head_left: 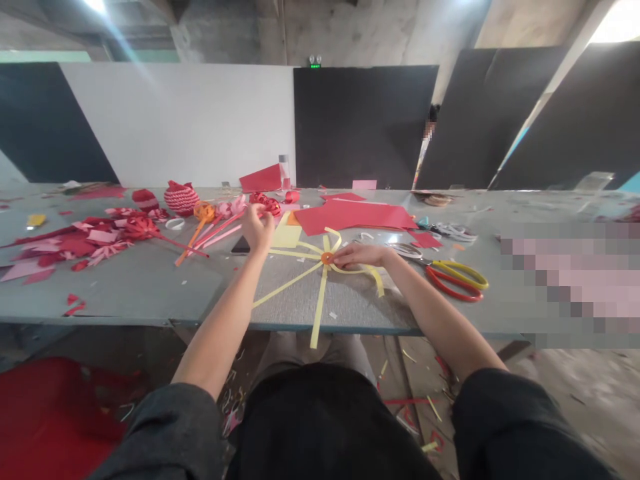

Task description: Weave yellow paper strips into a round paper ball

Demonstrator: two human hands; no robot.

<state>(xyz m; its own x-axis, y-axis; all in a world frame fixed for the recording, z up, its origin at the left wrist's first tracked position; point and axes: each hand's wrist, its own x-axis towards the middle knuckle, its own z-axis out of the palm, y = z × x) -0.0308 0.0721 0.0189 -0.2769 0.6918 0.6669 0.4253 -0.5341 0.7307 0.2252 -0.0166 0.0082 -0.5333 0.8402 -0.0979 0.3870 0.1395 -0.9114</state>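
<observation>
A star of yellow paper strips point(320, 280) lies on the grey table point(150, 287), joined at a small orange disc point(327, 257). My right hand point(361, 255) rests flat on the strips beside that disc, fingers stretched out and pressing down. My left hand point(257, 228) is lifted a little further back, fingers pinched closed on the end of a yellow strip. A yellow paper sheet point(287, 235) lies just behind the strips.
Red-and-yellow scissors point(453, 275) lie right of my right hand. Red paper sheets point(355, 215) lie behind. At left are red and pink paper flowers, sticks and scraps point(115, 233) and woven red balls point(181, 197). Paper scraps litter the floor.
</observation>
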